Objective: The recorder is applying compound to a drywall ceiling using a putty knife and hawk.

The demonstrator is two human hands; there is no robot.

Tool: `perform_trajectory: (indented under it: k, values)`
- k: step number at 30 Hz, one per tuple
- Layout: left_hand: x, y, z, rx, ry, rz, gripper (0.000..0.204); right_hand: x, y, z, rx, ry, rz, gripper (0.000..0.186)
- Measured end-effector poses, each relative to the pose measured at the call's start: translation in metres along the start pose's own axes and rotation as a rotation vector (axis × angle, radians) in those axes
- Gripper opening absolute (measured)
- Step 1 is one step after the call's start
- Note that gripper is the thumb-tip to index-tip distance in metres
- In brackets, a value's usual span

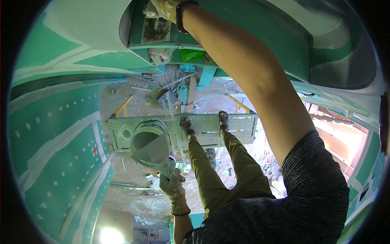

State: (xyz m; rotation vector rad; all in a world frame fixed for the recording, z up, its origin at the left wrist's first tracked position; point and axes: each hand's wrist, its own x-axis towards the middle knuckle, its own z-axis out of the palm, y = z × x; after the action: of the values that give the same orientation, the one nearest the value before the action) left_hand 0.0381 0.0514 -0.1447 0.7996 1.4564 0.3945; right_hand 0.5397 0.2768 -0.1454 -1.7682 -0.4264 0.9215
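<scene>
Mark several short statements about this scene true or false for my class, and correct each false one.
1. The left hand holds a broad-bladed grey tool. True.
2. The right hand hangs down beside the person's leg. False: it is raised to the top of the picture.
3. Both sandals are on the perforated platform. True.
4. The bucket is to the right of both sandals. False: it is to their left.
5. The trousers are bright red. False: they are olive green.
</scene>
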Motion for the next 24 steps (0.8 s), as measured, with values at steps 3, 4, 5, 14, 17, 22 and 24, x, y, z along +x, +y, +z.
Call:
perform_trajectory:
  k: [3,4,5,14,17,22,24]
  values:
    - [0.003,0.004,0.008,0.039,0.034,-0.009,0.017,0.060,0.017,-0.017,-0.655,-0.002,-0.118,0.028]
    - [0.004,0.005,0.008,0.043,0.036,-0.014,0.017,0.069,0.024,-0.016,-0.948,0.001,-0.200,0.027]
    - [0.005,0.006,0.006,0.052,0.035,-0.015,0.017,0.068,0.023,-0.012,-0.948,-0.004,-0.199,0.027]
    - [0.005,0.002,0.008,0.038,0.019,0.004,0.017,0.032,-0.011,-0.017,-1.461,-0.061,-0.255,0.027]
    - [0.005,0.000,0.009,0.026,0.007,0.022,0.021,0.045,0.007,-0.020,-0.123,0.036,0.174,0.031]
    - [0.001,0.000,0.019,0.022,0.015,0.041,0.026,-0.029,0.003,-0.038,-0.067,0.172,-0.010,0.036]
    - [-0.001,-0.003,0.027,0.047,0.013,0.033,0.027,-0.027,0.005,-0.071,-0.485,0.120,-0.162,0.040]
